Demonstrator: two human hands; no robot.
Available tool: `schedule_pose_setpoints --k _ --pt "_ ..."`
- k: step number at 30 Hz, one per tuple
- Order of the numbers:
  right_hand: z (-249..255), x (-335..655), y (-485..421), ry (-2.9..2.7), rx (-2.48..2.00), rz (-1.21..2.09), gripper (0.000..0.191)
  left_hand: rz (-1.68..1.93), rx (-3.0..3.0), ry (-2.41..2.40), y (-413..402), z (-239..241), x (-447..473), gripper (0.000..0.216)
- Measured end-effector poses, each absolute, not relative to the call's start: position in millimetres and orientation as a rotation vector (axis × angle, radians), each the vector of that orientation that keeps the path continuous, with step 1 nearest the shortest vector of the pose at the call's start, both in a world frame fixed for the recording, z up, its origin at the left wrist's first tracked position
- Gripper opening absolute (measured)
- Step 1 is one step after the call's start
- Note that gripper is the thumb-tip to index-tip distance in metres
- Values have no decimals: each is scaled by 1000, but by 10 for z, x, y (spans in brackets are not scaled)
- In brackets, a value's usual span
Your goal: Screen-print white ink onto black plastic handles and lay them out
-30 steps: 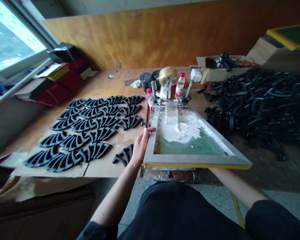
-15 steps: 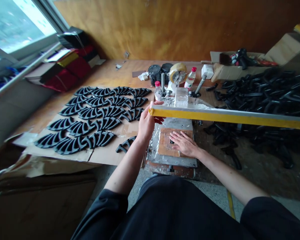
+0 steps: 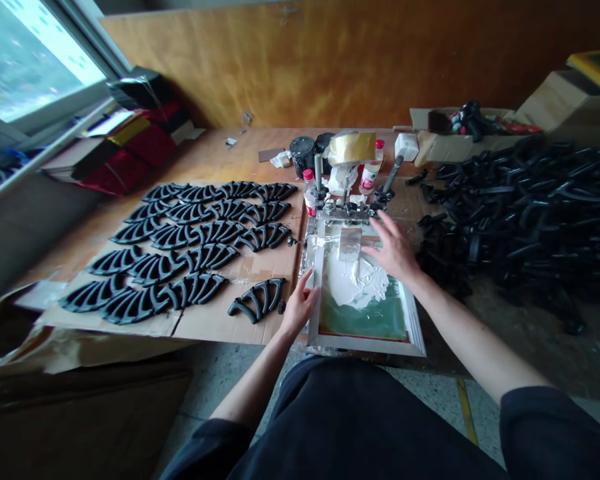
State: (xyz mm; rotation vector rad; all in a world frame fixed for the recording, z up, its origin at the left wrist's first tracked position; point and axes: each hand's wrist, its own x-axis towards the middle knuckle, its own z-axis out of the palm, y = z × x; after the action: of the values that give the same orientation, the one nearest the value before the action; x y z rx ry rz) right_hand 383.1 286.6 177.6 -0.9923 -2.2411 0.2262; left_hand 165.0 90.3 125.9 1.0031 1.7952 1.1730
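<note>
A hinged printing screen frame [image 3: 316, 300] lies flat on its base, with white ink [image 3: 353, 280] pooled on the green mesh. My left hand [image 3: 299, 308] grips the frame's left rail. My right hand [image 3: 394, 248] hovers with fingers spread over the far right part of the screen, close to a squeegee block [image 3: 349, 243] resting in the ink. One black fan-shaped plastic part [image 3: 258, 299] lies just left of the frame.
Rows of black fan-shaped parts [image 3: 180, 247] lie on cardboard to the left. A large heap of black parts [image 3: 525, 207] fills the right. Bottles [image 3: 309, 192], dark jars [image 3: 303, 153] and a tape roll [image 3: 351, 147] stand behind the screen's hinge. A window is at far left.
The raised screen frame has come down flat onto its base. My right hand left the wooden jig under it and now reaches over the screen. My left hand slid down the left rail.
</note>
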Motion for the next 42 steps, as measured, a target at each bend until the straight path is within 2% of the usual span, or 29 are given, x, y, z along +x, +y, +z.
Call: schedule_pose_setpoints --k 2,7,12,14,18,22,27,31,33,35,38,42 --pt "1819 3499 2766 -2398 -954 197 52 1112 1043 1858 945 1118 1634 65" --pt "1700 3398 2489 -2691 -977 270 12 1000 1107 1920 995 985 1578 57" --pt "1637 3850 2201 -2903 -442 350 32 977 1121 1952 999 927 1569 53" --pt "1694 3918 2196 -2958 -371 400 31 975 1113 1956 1000 919 1572 54" --pt "1718 3826 2241 -2867 -540 367 20 1006 1091 1940 1000 932 1579 54" --pt "1539 3821 2081 -2775 -492 259 30 1062 1068 1908 994 954 1595 55" --pt "1625 3756 2099 -2722 -641 383 19 1097 1028 1856 985 1022 1596 57" --pt "1990 3485 2546 -2531 -871 351 48 1140 1008 1737 962 1282 1580 65" --pt "2165 3535 2835 -2471 -948 339 55 1186 987 1664 954 1503 1592 60" --pt "2267 3779 3112 -2335 -1046 338 47 1282 953 1604 969 1758 1625 49" --pt "2198 4286 3380 -2048 -1261 286 30 1471 920 1526 1086 2143 1683 49" --pt "1722 4477 3200 -2123 -1400 259 42 1688 1005 1289 1411 2527 1709 43"
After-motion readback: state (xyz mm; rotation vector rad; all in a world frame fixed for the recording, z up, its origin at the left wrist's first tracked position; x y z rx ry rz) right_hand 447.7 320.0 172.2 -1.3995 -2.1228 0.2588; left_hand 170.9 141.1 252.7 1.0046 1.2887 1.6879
